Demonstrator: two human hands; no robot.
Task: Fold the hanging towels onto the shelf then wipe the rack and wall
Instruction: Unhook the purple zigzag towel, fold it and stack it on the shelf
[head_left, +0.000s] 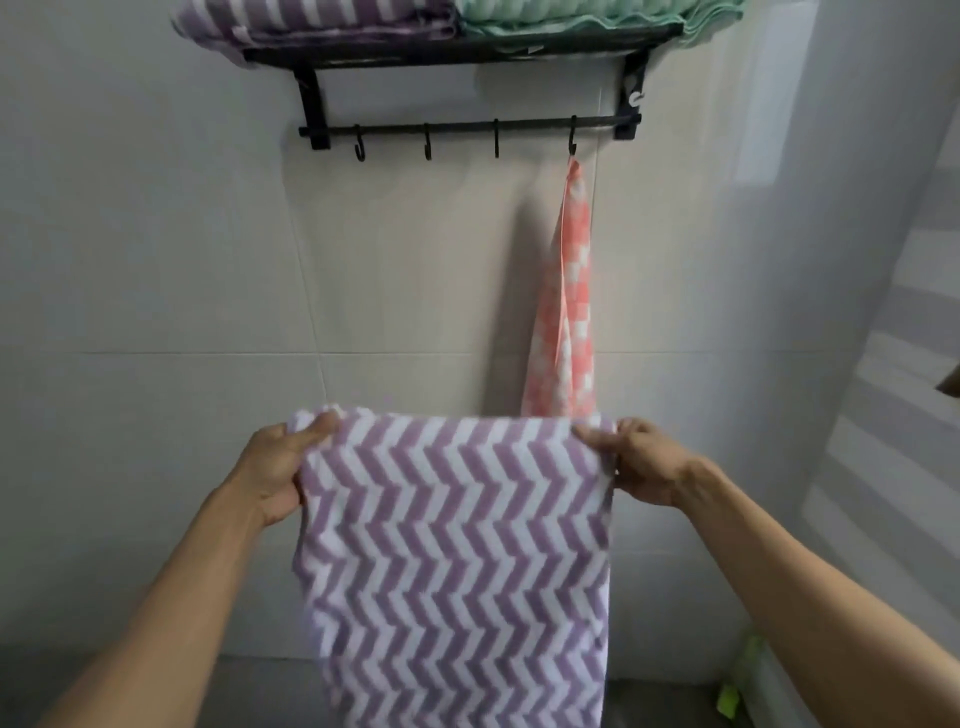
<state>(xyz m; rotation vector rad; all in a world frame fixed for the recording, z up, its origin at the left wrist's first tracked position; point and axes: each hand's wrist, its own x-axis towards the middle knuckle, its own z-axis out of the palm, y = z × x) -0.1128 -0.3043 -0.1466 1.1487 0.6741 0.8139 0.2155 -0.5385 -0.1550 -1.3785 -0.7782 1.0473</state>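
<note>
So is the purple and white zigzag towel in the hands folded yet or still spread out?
Spread out: the purple zigzag towel hangs flat, left hand and right hand gripping its top corners.

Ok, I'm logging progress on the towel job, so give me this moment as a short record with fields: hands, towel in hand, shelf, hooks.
left hand: left hand grips the top left corner of the purple zigzag towel
right hand: right hand grips its top right corner
towel in hand: held up, hanging down flat
shelf: black rack holds a folded purple towel and a folded green towel
hooks: pink checked towel hangs from the rightmost hook; the other three are bare
</note>
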